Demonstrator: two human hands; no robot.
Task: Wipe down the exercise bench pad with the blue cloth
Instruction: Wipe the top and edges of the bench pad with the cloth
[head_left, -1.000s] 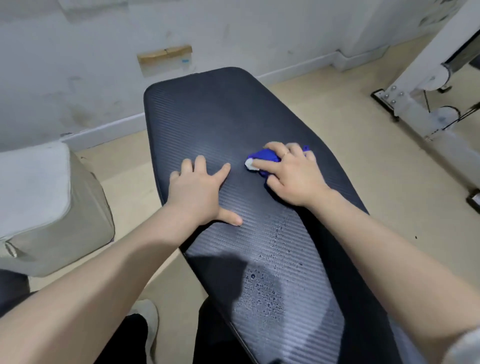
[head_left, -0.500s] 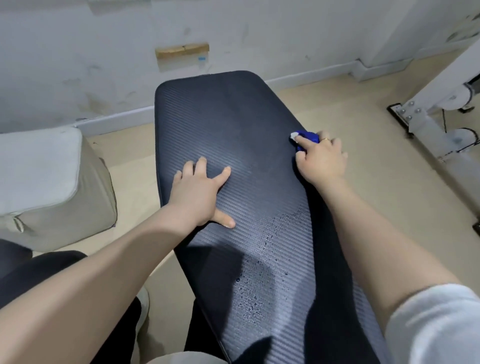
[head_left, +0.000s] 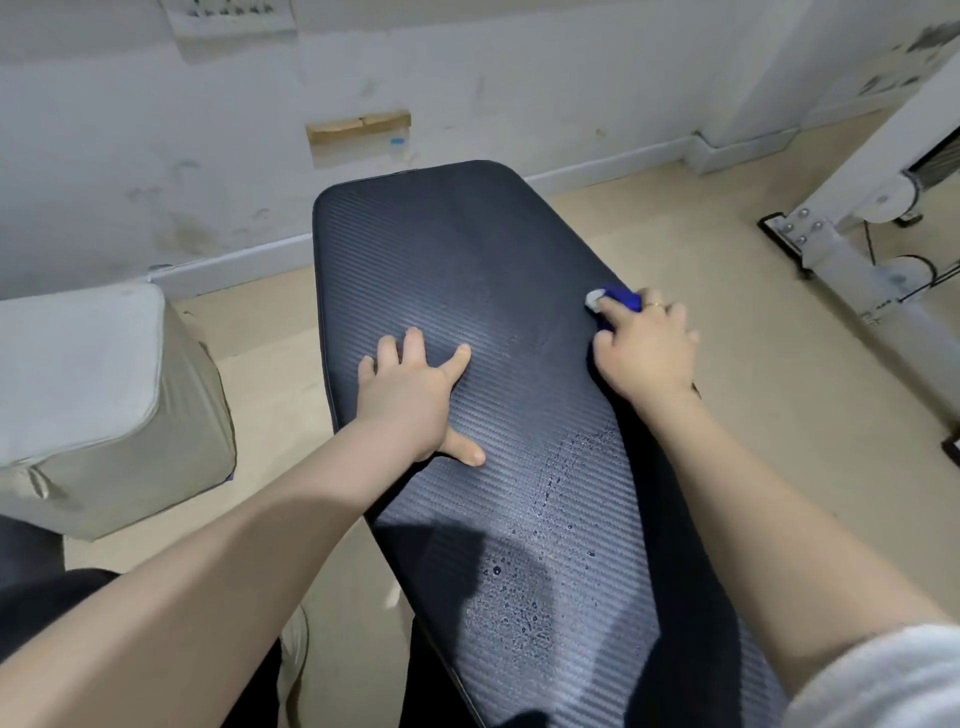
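The dark ribbed bench pad (head_left: 467, 270) runs from the bottom right up toward the wall. My left hand (head_left: 410, 400) lies flat on its left side with fingers spread. At the pad's right edge, my right hand (head_left: 644, 348) grips the bunched blue cloth (head_left: 621, 297), of which only a small blue part and a white tag show past my fingers. Water droplets (head_left: 519, 608) cover the near part of the pad.
A grey cushioned box (head_left: 93, 395) stands on the floor to the left. A white machine frame (head_left: 852, 244) with bolts and cables stands at the right. The white wall and its baseboard (head_left: 234, 262) are just beyond the pad's far end. Beige floor lies on both sides.
My right hand has slid the cloth from the middle of the pad out to its right edge. My left hand has stayed pressed in place.
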